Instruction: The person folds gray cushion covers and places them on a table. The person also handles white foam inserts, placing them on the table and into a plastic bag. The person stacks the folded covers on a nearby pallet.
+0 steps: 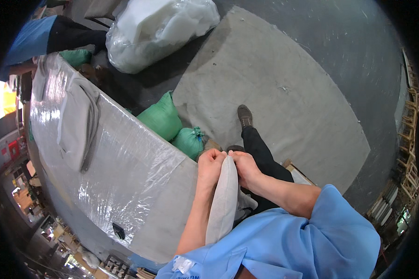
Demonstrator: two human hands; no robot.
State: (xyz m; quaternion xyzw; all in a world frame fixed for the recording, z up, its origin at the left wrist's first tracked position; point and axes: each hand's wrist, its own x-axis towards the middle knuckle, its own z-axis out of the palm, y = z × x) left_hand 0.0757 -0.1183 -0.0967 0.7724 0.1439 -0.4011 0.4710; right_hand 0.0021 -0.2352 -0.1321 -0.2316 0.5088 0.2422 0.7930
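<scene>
A light grey cushion (pixel 224 200) stands on edge between my forearms, its lower end against my blue shirt. At its far tip my left hand (pixel 210 166) is closed on the cushion's corner from the left side. My right hand (pixel 245 167) pinches the same corner from the right, the fingertips of both hands almost meeting. Whatever finer detail sits between the fingertips is too small to make out. Beside my left arm is a table (pixel 172 204) covered partly in clear plastic film (pixel 121 153).
Folded grey fabric (pixel 79 121) and a small black object (pixel 118 231) lie on the table. Green sacks (pixel 162 116) stand by its edge. A large plastic-wrapped white bundle (pixel 158 32) is beyond. A grey sheet (pixel 284 93) covers the floor. Another person (pixel 37 39) is far left.
</scene>
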